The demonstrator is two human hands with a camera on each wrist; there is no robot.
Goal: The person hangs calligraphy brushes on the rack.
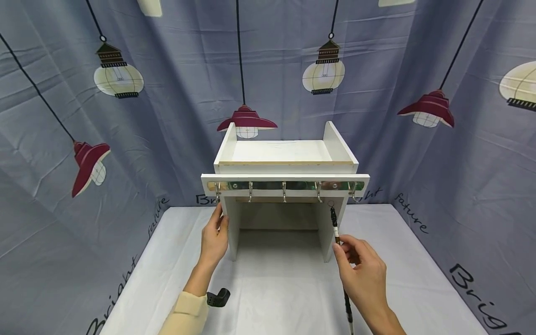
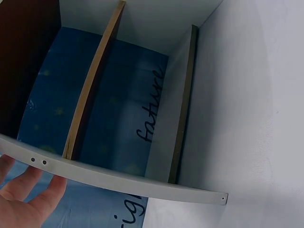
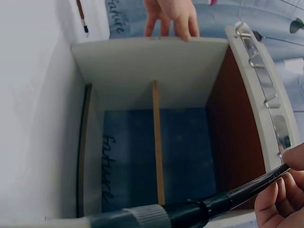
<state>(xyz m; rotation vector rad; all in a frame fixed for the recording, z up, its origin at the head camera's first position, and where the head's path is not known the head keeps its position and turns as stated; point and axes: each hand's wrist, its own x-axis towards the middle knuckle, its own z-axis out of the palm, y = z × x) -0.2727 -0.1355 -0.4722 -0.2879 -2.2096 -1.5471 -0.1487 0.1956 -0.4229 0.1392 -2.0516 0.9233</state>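
A small white shelf unit (image 1: 289, 168) stands upright with a row of metal hooks (image 1: 284, 190) along its front rail. My left hand (image 1: 214, 238) rests its extended fingers against the outside of the left side panel (image 1: 232, 228); those fingers (image 2: 52, 194) also show beyond the panel in the left wrist view. Between thumb and fingertips my right hand (image 1: 363, 267) pinches a slim, dark calligraphy brush (image 1: 347, 304). Its small loop (image 1: 331, 204) is at the upper end, just below the hook rail near the right side panel. In the right wrist view, its dark shaft (image 3: 228, 199) crosses the foreground.
Beneath the unit lies a white-covered table (image 1: 268, 288). A blue-grey curtain (image 1: 176, 116) printed with lamps surrounds it. By the left forearm sits a black wrist device (image 1: 218, 298). A thin reddish-brown stick (image 3: 80, 12) with a dark tip appears in the right wrist view.
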